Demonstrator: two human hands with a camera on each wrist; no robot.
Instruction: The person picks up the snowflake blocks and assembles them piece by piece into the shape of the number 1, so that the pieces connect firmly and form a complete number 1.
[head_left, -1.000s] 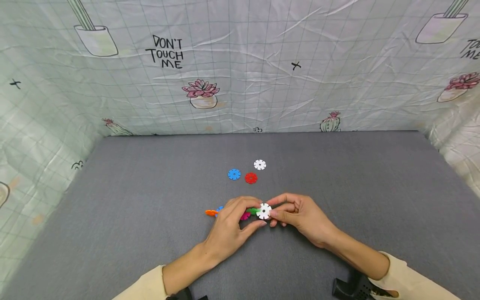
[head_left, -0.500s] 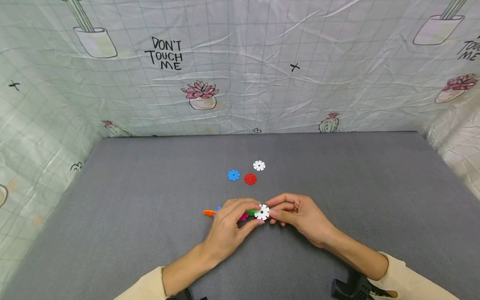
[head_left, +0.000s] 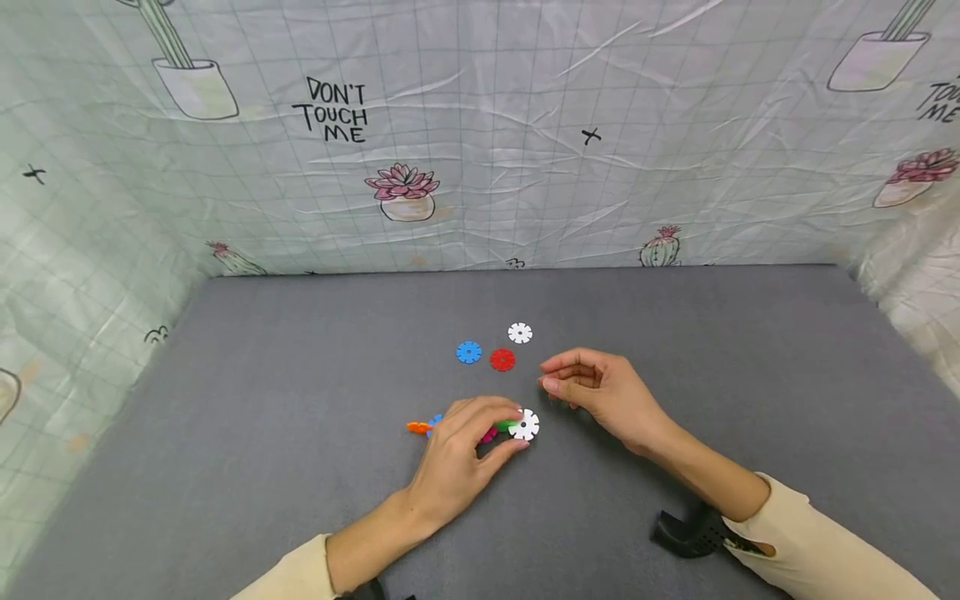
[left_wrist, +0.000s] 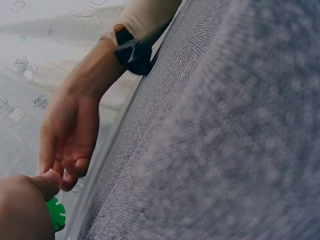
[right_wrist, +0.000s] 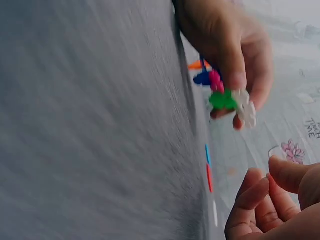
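Note:
In the head view my left hand [head_left: 457, 446] holds a chain of slotted plastic discs joined edge to edge. Its right end is a white disc [head_left: 528, 427], followed by a green disc [right_wrist: 222, 100] and a pink disc [right_wrist: 216, 81]. Toward the left end come blue and an orange disc [head_left: 418, 427]; the fingers hide the middle of the chain. My right hand [head_left: 607, 400] is apart from the chain, fingers loosely bent with nothing in them, close to the loose discs. Those are a red disc [head_left: 502, 360], a blue disc [head_left: 468, 352] and a second white disc [head_left: 520, 333].
The loose discs lie flat on the grey cloth-covered table [head_left: 315, 358], beyond both hands. A printed sheet [head_left: 480, 125] hangs behind the table and along its sides. A black wrist device [head_left: 690, 533] is strapped by the right sleeve.
My right hand has let go of the white disc at the chain's end and moved up and away toward the loose discs. The left hand keeps its hold, almost in place.

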